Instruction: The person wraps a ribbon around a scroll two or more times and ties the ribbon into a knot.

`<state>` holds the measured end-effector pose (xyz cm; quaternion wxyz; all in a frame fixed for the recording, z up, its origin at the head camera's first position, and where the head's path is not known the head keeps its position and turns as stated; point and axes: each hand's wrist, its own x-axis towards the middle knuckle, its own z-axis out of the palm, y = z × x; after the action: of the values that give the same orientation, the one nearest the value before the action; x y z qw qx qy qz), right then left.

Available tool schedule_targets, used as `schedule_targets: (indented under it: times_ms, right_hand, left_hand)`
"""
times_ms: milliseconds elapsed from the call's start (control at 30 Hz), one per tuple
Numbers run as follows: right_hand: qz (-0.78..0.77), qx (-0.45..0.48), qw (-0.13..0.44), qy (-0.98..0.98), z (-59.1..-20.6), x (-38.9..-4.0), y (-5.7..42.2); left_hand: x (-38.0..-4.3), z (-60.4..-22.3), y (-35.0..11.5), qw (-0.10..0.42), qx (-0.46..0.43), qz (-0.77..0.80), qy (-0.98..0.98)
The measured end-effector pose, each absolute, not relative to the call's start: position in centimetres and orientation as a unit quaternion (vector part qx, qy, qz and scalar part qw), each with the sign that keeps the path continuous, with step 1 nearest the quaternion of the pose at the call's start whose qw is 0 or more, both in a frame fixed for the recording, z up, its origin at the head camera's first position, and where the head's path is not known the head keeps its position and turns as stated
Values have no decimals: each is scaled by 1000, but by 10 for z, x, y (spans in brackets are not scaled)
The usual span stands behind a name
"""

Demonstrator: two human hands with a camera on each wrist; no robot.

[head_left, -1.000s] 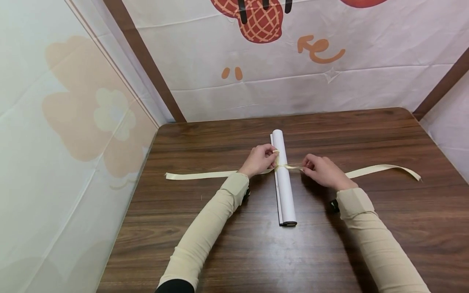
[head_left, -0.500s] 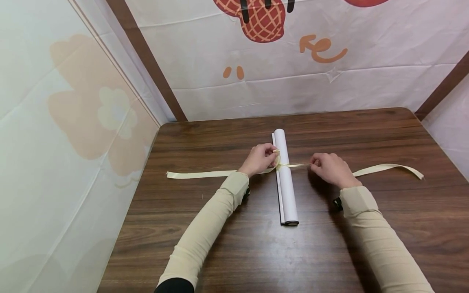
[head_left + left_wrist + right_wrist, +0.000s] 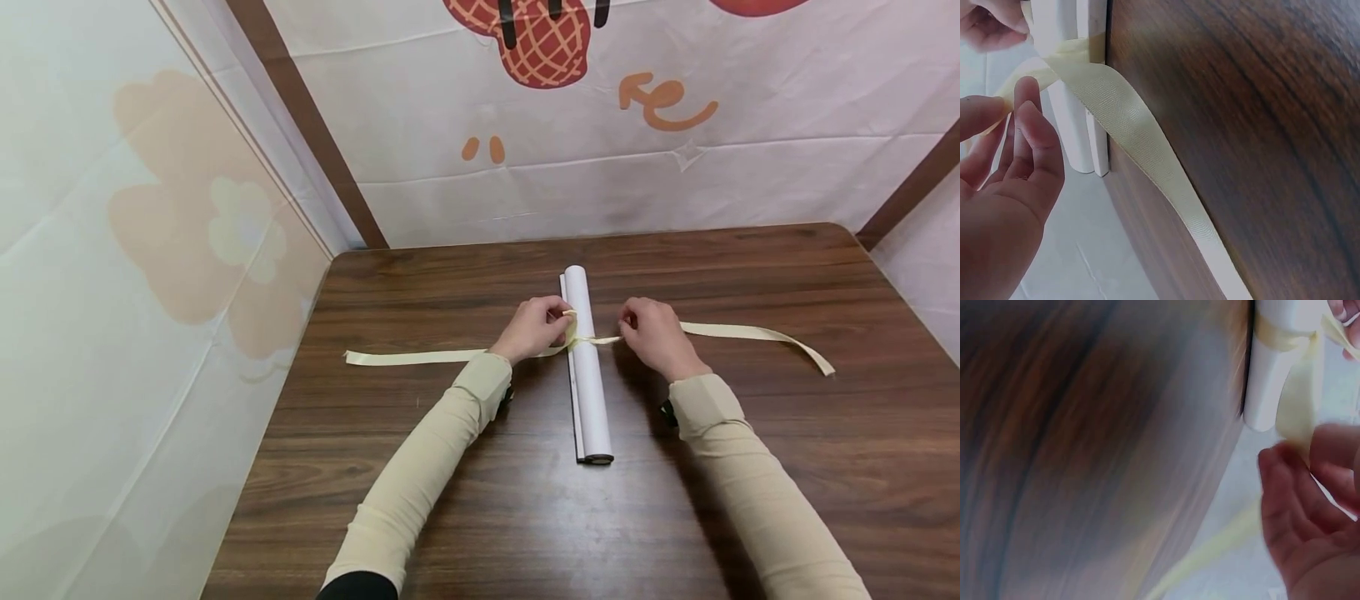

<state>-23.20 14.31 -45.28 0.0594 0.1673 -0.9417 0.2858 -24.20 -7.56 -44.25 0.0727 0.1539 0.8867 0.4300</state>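
cream ribbon (image 3: 416,359), pinched by both hands (image 3: 531,327) (image 3: 657,337)

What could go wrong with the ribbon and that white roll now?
The loop of cream ribbon might slip out, since the left hand only pinches it with its fingers.
If the right hand pulls its part too hard, the ribbon might dent the white roll it crosses.
Uneven pulling could also drag the roll across the table.

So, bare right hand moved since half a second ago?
Yes: in the head view, the right hand shifted left, toward the white cylindrical paper-like roll.
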Motion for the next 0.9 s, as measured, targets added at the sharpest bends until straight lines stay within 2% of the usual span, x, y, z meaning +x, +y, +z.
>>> schedule_targets:
  times_ms: [300,533,767,900]
  right_hand:
    - [262,233,72,-934,-453,-233,128]
    - [268,267,76,-922,-453,-233,120]
    - [290,294,43,-910,-451,-232,112]
    - [301,299,35,-905,-451,-231,110]
  left_hand:
    - [-242,-442,-76,78,157,420,890]
    - [-242,-441,-77,54,177,389,902]
    - [-243,-442,-78,36,226,389,892]
    - [-243,-442,-79,46,242,397,884]
